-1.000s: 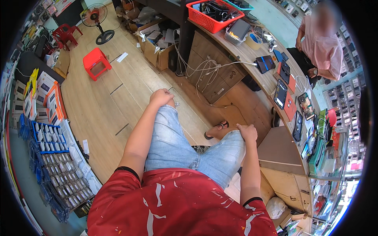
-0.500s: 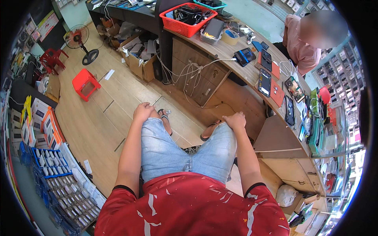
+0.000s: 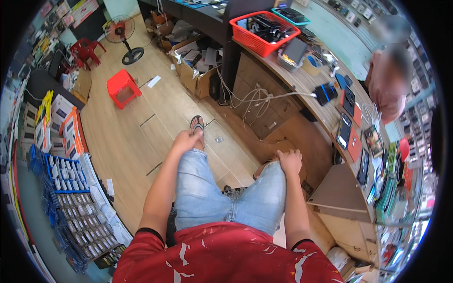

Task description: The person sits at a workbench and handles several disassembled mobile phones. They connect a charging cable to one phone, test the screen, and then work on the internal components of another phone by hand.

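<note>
My left hand (image 3: pixel 185 140) rests over my left knee, its fingers loosely bent and holding nothing. My right hand (image 3: pixel 289 162) lies on my right knee in jeans (image 3: pixel 266 193) with fingers apart. A sandalled left foot (image 3: pixel 197 123) shows beyond the left hand; the right foot is mostly hidden by the leg. To my right a curved wooden desk (image 3: pixel 302 85) carries several phones (image 3: pixel 344 132), a white cable (image 3: pixel 283 94) plugged into one device (image 3: pixel 325 94), and a red basket (image 3: pixel 255 37) of dark items.
A red stool (image 3: pixel 120 85), red chair (image 3: pixel 85 54) and standing fan (image 3: pixel 120 30) are up ahead. Display racks (image 3: pixel 71 207) line my left. Cartons (image 3: pixel 191 70) of clutter sit under the desk. A person in a pink shirt (image 3: pixel 384 89) is behind the desk at right.
My left foot has moved forward into fuller view, with both hands staying on my knees. The person in pink has shifted posture behind the desk. The view has swayed.
</note>
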A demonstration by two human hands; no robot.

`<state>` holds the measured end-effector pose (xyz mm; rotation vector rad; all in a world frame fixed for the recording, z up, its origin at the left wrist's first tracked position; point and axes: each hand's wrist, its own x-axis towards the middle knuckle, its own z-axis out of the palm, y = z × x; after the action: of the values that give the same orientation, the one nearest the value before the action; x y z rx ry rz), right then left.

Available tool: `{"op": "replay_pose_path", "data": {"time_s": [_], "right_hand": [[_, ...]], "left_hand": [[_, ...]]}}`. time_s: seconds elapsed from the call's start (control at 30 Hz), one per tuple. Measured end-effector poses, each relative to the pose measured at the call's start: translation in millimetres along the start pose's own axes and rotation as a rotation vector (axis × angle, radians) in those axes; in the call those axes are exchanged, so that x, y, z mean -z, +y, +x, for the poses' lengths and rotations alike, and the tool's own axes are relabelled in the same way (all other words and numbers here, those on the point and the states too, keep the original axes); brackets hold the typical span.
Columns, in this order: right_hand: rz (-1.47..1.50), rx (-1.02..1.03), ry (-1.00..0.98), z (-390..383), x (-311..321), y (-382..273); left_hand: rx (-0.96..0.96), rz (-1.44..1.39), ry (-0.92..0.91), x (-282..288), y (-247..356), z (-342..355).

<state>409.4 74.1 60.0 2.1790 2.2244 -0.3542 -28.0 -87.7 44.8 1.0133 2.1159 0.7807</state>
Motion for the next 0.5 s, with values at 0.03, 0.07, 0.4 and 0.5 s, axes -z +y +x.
{"op": "replay_pose_path", "data": {"time_s": [0.03,0.07,0.4,0.5], "right_hand": [[0.006,0.006,-0.004,1,1,-2],[0.017,0.007,-0.005,3,2,-5],[-0.175,-0.058,-0.106,38,-3,-15],[-0.16,-0.099,-0.09,52,-8,-11]], "left_hand": [[0.041,-0.126,-0.023,-2,-4,25],[0.076,-0.249,-0.047,-2,-4,53],[0.196,-0.943,-0.048,8,73,324],[0.196,-0.984,-0.017,9,81,391]]}}
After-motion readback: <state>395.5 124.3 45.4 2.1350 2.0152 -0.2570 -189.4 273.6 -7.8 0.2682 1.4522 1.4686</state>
